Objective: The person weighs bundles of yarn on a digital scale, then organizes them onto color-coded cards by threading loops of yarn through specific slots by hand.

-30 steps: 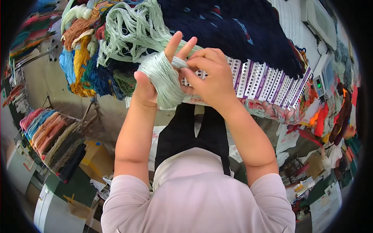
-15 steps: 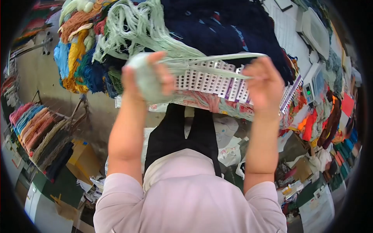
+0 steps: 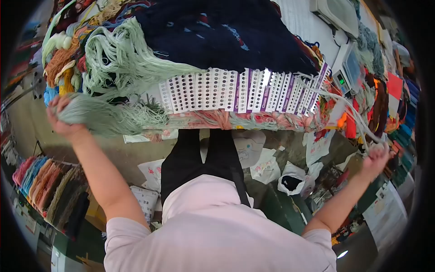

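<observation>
Pale green yarn, a thick soft hank, is clenched in the left hand, which is held out wide. The right hand, far to the other side, is closed on a few thin strands stretched taut. The hank looks light, limp and quick to tangle, so it is best gripped around its bunched middle; single strands would likely snap if tugged hard. Between the hands sits a fanned row of perforated cards. Beyond them are a navy yarn heap and a small scale.
</observation>
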### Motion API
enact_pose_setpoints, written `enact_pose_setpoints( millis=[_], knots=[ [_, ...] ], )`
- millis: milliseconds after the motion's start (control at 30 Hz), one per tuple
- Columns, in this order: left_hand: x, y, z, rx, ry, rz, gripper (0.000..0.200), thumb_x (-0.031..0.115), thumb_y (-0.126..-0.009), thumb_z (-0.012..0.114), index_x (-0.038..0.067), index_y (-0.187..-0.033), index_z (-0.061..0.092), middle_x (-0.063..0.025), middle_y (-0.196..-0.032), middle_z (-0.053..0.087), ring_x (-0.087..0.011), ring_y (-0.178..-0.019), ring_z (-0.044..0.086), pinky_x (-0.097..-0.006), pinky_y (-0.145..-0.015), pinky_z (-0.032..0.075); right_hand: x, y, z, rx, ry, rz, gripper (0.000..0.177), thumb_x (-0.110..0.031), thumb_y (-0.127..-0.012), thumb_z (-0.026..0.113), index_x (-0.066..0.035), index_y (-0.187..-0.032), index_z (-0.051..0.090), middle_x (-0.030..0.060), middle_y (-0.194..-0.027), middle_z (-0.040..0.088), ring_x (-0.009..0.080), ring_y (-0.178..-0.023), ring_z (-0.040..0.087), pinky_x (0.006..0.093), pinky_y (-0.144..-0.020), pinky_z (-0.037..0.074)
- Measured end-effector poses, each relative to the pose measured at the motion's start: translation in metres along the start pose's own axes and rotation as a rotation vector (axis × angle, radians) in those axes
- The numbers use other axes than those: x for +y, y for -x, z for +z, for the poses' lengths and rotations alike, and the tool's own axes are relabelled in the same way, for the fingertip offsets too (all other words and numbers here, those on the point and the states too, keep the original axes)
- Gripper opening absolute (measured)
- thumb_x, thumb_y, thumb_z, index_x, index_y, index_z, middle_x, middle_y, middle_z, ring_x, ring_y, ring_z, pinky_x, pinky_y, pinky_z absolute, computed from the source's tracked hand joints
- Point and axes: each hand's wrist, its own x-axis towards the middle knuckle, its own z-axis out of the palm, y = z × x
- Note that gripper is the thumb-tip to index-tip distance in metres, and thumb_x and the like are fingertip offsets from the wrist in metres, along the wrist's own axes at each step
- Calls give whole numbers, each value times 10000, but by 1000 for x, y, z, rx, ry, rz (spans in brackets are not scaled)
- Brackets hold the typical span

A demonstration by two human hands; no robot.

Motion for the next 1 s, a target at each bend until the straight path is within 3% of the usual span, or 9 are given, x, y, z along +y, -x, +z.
enact_pose_setpoints(
  millis=[100, 200, 233, 300, 567, 667, 733, 800, 1000],
  knots=[
    [-145, 27, 35, 115, -317, -294, 162, 166, -817, 650, 57, -920, 589, 5, -727, 511, -90, -586, 514, -262, -551, 462, 90, 87, 137, -344, 4, 147, 297, -203, -976, 440, -52, -1192, 577, -62, -707, 455, 8, -584, 399, 150, -476, 300],
    [-267, 56, 18, 145, -891, -613, 314, 200, -850, 645, 82, -1139, 615, -45, -964, 629, -102, -659, 545, -252, -616, 464, 184, 160, 244, -815, 951, -551, 320, -186, -940, 422, -81, -1155, 634, 19, -894, 582, 75, -794, 518, 258, -689, 436],
    [-297, 65, -4, 108, -960, -721, 334, 189, -862, 635, 65, -1170, 601, -43, -973, 631, -101, -684, 541, -257, -646, 462, 189, 200, 281, -842, 569, -50, 313, -228, -948, 436, -88, -1121, 656, 4, -848, 594, 81, -748, 523, 258, -665, 438],
    [-346, 82, -44, -41, -1165, -645, 392, 191, -874, 619, 20, -1219, 549, -47, -951, 624, -99, -697, 549, -250, -645, 477, 229, 239, 326, -835, 408, 222, 258, -235, -914, 561, -44, -1041, 681, 2, -672, 578, 71, -571, 494, 233, -551, 421],
    [-379, 86, -54, -159, -1475, -361, 163, 177, -803, 601, 19, -839, 619, -53, -764, 610, -141, -604, 561, -316, -617, 461, 277, 278, 380, -772, 412, 101, 149, -160, -793, 672, -16, -829, 693, 120, -749, 663, 235, -646, 633, 330, -607, 479],
    [-365, 80, -29, 9, -1092, -765, 130, 124, -802, 566, 43, -706, 598, -20, -614, 557, -124, -578, 519, -287, -559, 412, 274, 280, 382, -753, 443, 83, 127, -158, -785, 678, -31, -774, 676, 100, -743, 657, 246, -648, 628, 335, -609, 482],
    [-364, 73, -38, -51, -1125, -766, 144, 128, -816, 567, 41, -708, 604, -18, -624, 563, -121, -571, 516, -283, -557, 413, 275, 283, 380, -756, 471, 52, 114, -151, -789, 669, -38, -774, 669, 91, -757, 652, 254, -652, 627, 340, -607, 485],
    [-365, 72, -40, -70, -1155, -760, 200, 177, -869, 579, 42, -729, 624, -17, -642, 581, -110, -571, 519, -273, -559, 414, 272, 289, 376, -739, 546, -401, 83, -129, -801, 643, -48, -813, 660, 78, -806, 634, 277, -679, 624, 362, -611, 490],
    [-370, 74, -53, -79, -1157, -708, 177, 181, -889, 595, 41, -789, 633, -17, -654, 595, -105, -555, 536, -266, -548, 425, 283, 292, 359, -821, 443, -399, 115, -84, -810, 624, -59, -904, 686, 70, -895, 631, 265, -774, 629, 335, -656, 495]
  ],
)
